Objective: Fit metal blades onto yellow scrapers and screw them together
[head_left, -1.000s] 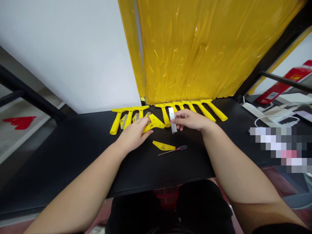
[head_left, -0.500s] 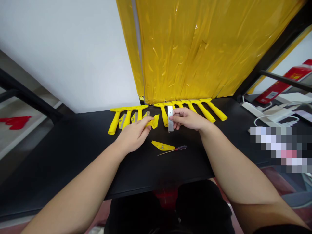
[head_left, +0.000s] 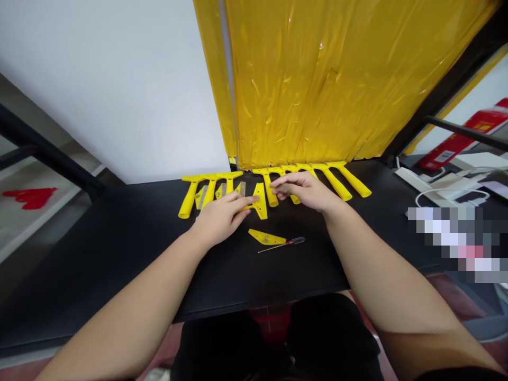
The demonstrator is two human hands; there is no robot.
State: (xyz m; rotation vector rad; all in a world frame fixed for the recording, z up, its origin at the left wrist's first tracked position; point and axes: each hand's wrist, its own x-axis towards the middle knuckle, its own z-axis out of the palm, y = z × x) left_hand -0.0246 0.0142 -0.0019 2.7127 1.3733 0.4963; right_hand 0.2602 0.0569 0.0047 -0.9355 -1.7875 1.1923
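**Speaker one:** What does the head camera show the left hand (head_left: 220, 218) doing?

**Speaker two:** Its fingers lie stretched across a yellow plastic scraper head (head_left: 260, 205), which sits on the black table top (head_left: 119, 254), in front of the middle of the row. The thumb is hidden, so I can't tell whether they're gripping it or only resting there.

**Speaker one:** And the right hand (head_left: 304, 190)?

**Speaker two:** Relaxed, fingers loosely curled and holding nothing I can see, just over the yellow scraper handles (head_left: 335, 182) on the far right.

**Speaker one:** How would that scraper head handle?

**Speaker two:** It looks light and stiff, though smooth enough to slip a little. I'd take it by its thick edges. The small metal blades (head_left: 201, 197) among the far-left handles look thin and sharp, so I'd handle those by their flat faces.

**Speaker one:** What else is nearby?

**Speaker two:** Nearer the person lie a flat yellow piece (head_left: 264, 237) and a red-handled screwdriver (head_left: 291, 241). Yellow plastic sheeting (head_left: 317, 84) hangs beyond the table beside a white wall (head_left: 107, 90). Off to the right are a power strip (head_left: 413, 180) and a red box (head_left: 456, 145), and the near-right corner is pixelated.
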